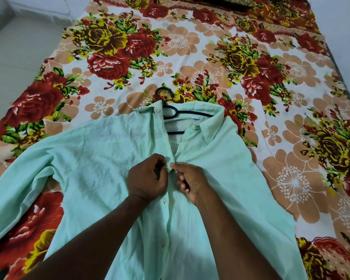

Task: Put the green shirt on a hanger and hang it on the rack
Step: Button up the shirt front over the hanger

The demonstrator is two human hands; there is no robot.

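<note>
The pale green shirt point(101, 150) lies face up on the bed, collar toward the far end, sleeves spread to both sides. A black hanger point(171, 112) sits inside it; its hook pokes out above the collar and its bars show through the open neck. My left hand point(147, 177) and my right hand point(188, 178) meet at the front placket below the collar, each pinching one edge of the cloth around a button. Lower buttons run down the placket between my forearms. No rack is in view.
A floral bedsheet point(210, 57) in red, yellow and peach covers the whole bed. A pale wall and floor point(12, 47) run along the left side. A dark patterned pillow point(226, 3) lies at the far end of the bed.
</note>
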